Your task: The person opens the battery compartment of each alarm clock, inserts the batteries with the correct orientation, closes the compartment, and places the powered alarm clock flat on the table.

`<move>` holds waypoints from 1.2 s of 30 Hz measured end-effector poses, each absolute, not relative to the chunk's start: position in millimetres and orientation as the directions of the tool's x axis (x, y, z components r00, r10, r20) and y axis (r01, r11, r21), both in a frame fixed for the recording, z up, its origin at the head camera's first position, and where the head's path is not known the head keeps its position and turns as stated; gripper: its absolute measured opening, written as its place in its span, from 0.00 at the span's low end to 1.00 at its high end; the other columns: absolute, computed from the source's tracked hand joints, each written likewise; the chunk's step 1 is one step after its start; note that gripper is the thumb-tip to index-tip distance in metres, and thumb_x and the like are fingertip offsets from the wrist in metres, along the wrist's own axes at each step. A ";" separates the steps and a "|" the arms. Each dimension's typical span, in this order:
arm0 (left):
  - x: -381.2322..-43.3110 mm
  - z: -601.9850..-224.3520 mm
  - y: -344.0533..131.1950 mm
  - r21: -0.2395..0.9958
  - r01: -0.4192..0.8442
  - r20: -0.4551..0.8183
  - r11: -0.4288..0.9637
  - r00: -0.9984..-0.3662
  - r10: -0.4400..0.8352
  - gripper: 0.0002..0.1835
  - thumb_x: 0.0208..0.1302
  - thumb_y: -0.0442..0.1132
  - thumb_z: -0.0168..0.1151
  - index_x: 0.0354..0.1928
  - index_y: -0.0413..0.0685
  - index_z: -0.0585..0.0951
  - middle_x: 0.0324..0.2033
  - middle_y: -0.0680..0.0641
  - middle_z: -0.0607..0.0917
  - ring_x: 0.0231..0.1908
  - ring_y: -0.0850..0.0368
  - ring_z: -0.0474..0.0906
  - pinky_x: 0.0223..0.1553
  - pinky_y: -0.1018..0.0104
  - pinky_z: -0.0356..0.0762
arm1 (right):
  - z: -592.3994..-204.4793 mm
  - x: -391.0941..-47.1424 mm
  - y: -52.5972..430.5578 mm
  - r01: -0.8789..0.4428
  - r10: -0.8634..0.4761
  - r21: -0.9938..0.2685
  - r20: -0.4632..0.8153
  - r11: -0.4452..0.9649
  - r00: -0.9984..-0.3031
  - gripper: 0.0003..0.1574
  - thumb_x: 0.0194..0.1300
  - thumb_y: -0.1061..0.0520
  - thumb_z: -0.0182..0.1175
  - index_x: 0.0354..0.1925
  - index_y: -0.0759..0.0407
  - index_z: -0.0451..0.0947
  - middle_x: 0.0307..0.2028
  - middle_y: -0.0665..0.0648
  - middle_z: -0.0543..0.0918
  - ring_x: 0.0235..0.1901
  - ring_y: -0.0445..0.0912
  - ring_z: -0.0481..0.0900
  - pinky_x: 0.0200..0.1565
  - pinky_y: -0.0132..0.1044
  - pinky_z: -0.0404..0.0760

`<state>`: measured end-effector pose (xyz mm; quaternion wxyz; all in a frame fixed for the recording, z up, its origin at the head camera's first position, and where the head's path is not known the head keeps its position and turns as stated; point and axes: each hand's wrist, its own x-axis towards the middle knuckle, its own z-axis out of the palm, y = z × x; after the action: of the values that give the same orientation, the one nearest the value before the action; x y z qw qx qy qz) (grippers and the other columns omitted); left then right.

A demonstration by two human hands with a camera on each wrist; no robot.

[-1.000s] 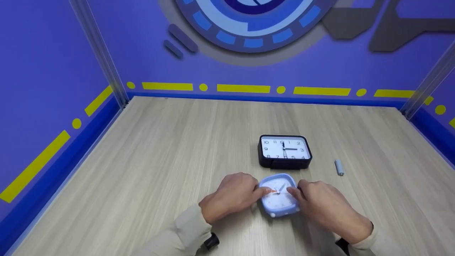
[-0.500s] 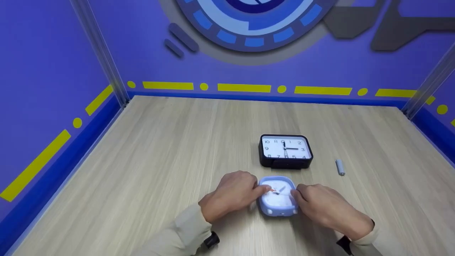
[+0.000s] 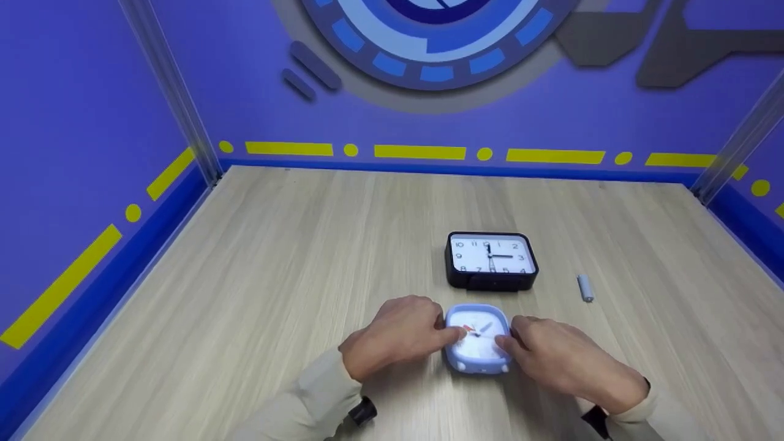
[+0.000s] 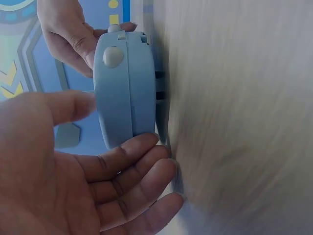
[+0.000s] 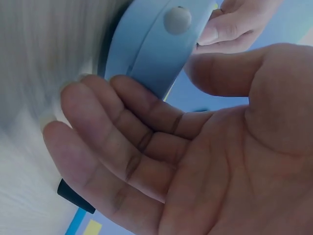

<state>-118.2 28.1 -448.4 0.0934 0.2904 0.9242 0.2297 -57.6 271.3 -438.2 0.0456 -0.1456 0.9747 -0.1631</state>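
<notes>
A light blue alarm clock (image 3: 478,340) lies face up near the front of the table, held between both hands. My left hand (image 3: 398,337) grips its left side, thumb on the face and index finger against the case. On the opposite side my right hand (image 3: 566,358) pinches it likewise, thumb over the edge of the face. In the left wrist view the clock (image 4: 124,90) shows a white foot and dark knobs on its back, very close to the tabletop; whether they touch it I cannot tell. Just behind is a black rectangular alarm clock (image 3: 492,260), face up.
A small grey battery (image 3: 585,288) lies on the wooden table (image 3: 306,245), right of the black clock. Blue panels (image 3: 392,122) with yellow markings wall in the back and sides of the table.
The blue clock was tilted and turned a second ago; it has straightened and settled slightly lower. My right thumb drew back to the rim, then came onto the face again.
</notes>
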 end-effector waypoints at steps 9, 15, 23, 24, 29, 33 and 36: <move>-118.7 -447.3 28.3 0.447 0.513 -0.044 0.733 -0.806 0.591 0.27 0.77 0.60 0.61 0.20 0.55 0.72 0.16 0.58 0.68 0.19 0.63 0.64 0.23 0.65 0.62 | -439.3 -59.0 271.6 -0.270 -0.311 -0.305 -0.093 0.913 -0.946 0.18 0.81 0.48 0.58 0.35 0.56 0.74 0.25 0.48 0.70 0.25 0.44 0.69 0.30 0.45 0.71; -118.8 -446.9 26.6 0.441 0.531 -0.034 0.723 -0.796 0.605 0.28 0.77 0.60 0.60 0.20 0.55 0.73 0.16 0.58 0.68 0.19 0.63 0.64 0.22 0.66 0.62 | -440.9 -59.3 271.5 -0.292 -0.328 -0.308 -0.072 0.905 -0.942 0.17 0.81 0.48 0.59 0.36 0.56 0.74 0.25 0.48 0.70 0.26 0.43 0.70 0.32 0.44 0.72; -120.8 -444.9 23.0 0.448 0.522 -0.061 0.726 -0.792 0.608 0.27 0.78 0.60 0.61 0.22 0.53 0.74 0.17 0.58 0.68 0.20 0.62 0.64 0.24 0.66 0.61 | -441.6 -61.6 268.8 -0.274 -0.318 -0.338 -0.082 0.900 -0.944 0.17 0.82 0.47 0.58 0.36 0.56 0.75 0.25 0.48 0.70 0.26 0.44 0.69 0.31 0.44 0.71; -121.0 -444.6 22.5 0.450 0.519 -0.066 0.727 -0.792 0.607 0.27 0.78 0.59 0.61 0.22 0.53 0.74 0.17 0.58 0.67 0.20 0.62 0.64 0.24 0.66 0.61 | -441.7 -61.9 268.4 -0.270 -0.316 -0.342 -0.085 0.900 -0.945 0.17 0.82 0.47 0.58 0.37 0.56 0.75 0.25 0.48 0.70 0.26 0.44 0.70 0.31 0.44 0.71; -121.9 -442.7 21.2 0.434 0.516 -0.082 0.739 -0.794 0.602 0.27 0.78 0.60 0.61 0.21 0.54 0.73 0.16 0.57 0.67 0.20 0.62 0.64 0.24 0.66 0.61 | -443.3 -62.8 266.9 -0.269 -0.320 -0.365 -0.085 0.891 -0.944 0.16 0.82 0.48 0.57 0.39 0.58 0.75 0.26 0.49 0.71 0.28 0.45 0.71 0.33 0.46 0.72; -121.9 -441.7 21.4 0.406 0.518 -0.091 0.753 -0.797 0.597 0.27 0.78 0.59 0.60 0.21 0.53 0.73 0.17 0.56 0.67 0.21 0.61 0.64 0.24 0.65 0.62 | -445.4 -62.1 266.3 -0.276 -0.321 -0.372 -0.064 0.886 -0.945 0.16 0.82 0.48 0.57 0.39 0.57 0.75 0.26 0.48 0.71 0.28 0.45 0.70 0.33 0.46 0.72; -121.0 -440.2 21.8 0.372 0.516 -0.102 0.771 -0.803 0.587 0.27 0.78 0.59 0.60 0.22 0.53 0.74 0.17 0.56 0.69 0.21 0.60 0.66 0.25 0.64 0.64 | -447.5 -61.8 265.4 -0.283 -0.319 -0.368 -0.041 0.886 -0.947 0.16 0.82 0.48 0.58 0.37 0.55 0.74 0.26 0.48 0.70 0.28 0.44 0.70 0.33 0.45 0.72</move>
<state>-121.0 21.8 -440.2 0.1067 0.2950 0.9350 0.1653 -61.8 265.4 -447.5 0.0500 -0.1553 0.9697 -0.1819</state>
